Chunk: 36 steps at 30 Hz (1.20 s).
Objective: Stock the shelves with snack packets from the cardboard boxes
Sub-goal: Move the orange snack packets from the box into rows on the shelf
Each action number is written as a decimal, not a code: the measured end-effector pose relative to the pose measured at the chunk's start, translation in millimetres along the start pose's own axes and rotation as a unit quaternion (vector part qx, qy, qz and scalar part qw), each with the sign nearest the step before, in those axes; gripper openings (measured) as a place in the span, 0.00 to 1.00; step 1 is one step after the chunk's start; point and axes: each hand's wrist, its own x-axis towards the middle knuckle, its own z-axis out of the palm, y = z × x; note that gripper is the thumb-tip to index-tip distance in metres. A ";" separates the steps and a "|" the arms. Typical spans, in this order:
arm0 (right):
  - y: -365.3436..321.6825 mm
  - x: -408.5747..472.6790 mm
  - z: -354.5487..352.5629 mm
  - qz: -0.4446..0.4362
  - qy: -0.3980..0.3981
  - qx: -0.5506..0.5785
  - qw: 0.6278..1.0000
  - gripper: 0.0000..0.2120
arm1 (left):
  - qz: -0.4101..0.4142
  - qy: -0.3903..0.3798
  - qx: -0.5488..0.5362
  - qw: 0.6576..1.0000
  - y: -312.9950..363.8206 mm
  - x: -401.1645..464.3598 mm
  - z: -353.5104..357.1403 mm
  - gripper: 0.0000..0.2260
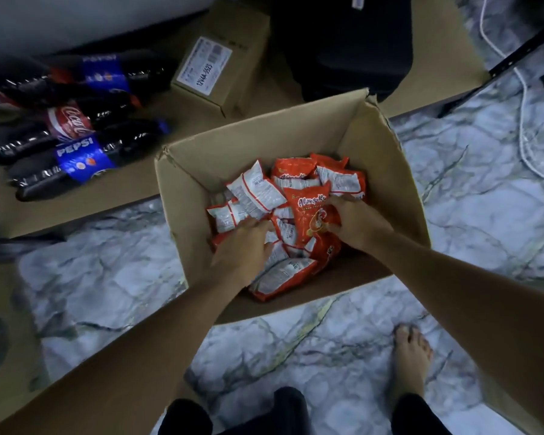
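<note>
One open cardboard box (195,180) is sitting on the marble floor (468,215), and a person is reaching both arms down into it. Inside the box a loose heap of red and white snack packets (255,193) is lying, roughly a dozen, though I cannot count them exactly because they are overlapping. The left hand (242,249) is curling its fingers around packets at the near left side of the heap; the right hand (355,222) is gripping one red packet (308,218) by its edge. Beyond the box to the left, four dark soda bottles (76,158) are lying on flat cardboard (123,189). Behind the box one small labelled carton (220,64) and one black case (346,42) are standing. One bare foot (410,356) is resting near the box.
</note>
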 end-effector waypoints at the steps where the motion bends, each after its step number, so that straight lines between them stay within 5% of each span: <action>1: 2.7 9.1 2.1 -0.003 0.009 0.006 1.000 0.30 | 0.007 0.001 -0.017 1.000 5.6 6.7 8.2 0.16; 11: 22.2 58.0 23.3 -0.104 -0.017 -0.088 0.991 0.46 | -0.032 0.021 -0.098 0.994 16.3 33.2 57.3 0.14; 21: 4.0 54.8 -20.8 -0.105 0.158 -0.261 0.946 0.33 | -0.060 -0.004 -0.130 0.990 32.4 26.9 54.2 0.16; 27: 17.5 61.6 -40.2 -0.107 0.086 -0.253 0.958 0.39 | -0.082 -0.006 -0.146 0.986 55.8 43.8 73.4 0.19; 36: 22.2 51.9 -34.2 -0.084 0.114 -0.230 0.963 0.36 | -0.128 0.020 -0.174 0.976 63.1 54.0 83.1 0.12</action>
